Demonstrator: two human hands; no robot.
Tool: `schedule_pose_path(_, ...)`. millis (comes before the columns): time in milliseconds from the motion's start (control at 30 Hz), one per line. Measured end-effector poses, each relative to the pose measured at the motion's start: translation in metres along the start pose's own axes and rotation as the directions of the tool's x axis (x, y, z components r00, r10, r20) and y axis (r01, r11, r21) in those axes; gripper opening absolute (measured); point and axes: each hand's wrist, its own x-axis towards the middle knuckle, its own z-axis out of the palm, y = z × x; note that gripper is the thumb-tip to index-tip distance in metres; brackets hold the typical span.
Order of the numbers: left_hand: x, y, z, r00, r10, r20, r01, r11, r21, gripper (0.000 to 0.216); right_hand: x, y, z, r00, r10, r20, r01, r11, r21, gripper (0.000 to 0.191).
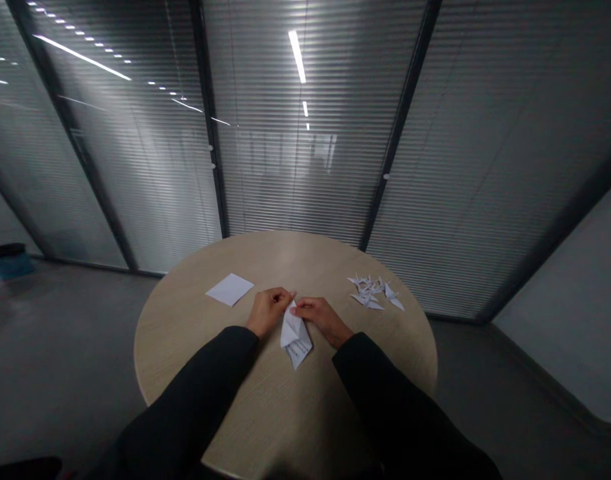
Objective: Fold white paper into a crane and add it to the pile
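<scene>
The left hand (268, 311) was closed on the far tip of a folded white paper (296, 335), and the right hand (321, 319) was pressed against the same tip, its fingers held together; the exact pinch could not be told. The paper's long axis was directed far and near, tilted slightly, over the middle of a round wood-grain table (285, 257). A blank white sheet (230, 289) was laid left of the hands, and a cluster of origami cranes (372, 292) was placed right of them. Slatted glass partitions (295, 133) were seen beyond the table, with a grey floor (60, 333) around it.
</scene>
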Motion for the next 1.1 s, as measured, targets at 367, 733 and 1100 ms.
schedule_pose_path(367, 0.007, -0.002, -0.007, 0.983, -0.068, -0.172, 0.042, 0.988, -0.151, 0.042, -0.001, 0.004, 0.001, 1.000, 0.002, 0.026, -0.007, 0.981, 0.195, 0.041)
schedule_pose_path(733, 0.010, -0.004, -0.015, 0.914, -0.347, -0.212, 0.195, 0.830, -0.522, 0.051, 0.006, 0.014, -0.005, 0.991, -0.114, -0.076, 0.125, 0.980, 0.153, 0.037)
schedule_pose_path(1100, 0.008, 0.002, -0.010, 0.858, -0.337, 0.387, 0.512, 0.617, -0.597, 0.036, 0.012, 0.025, -0.010, 0.976, -0.098, -0.195, 0.095, 0.995, -0.025, 0.032)
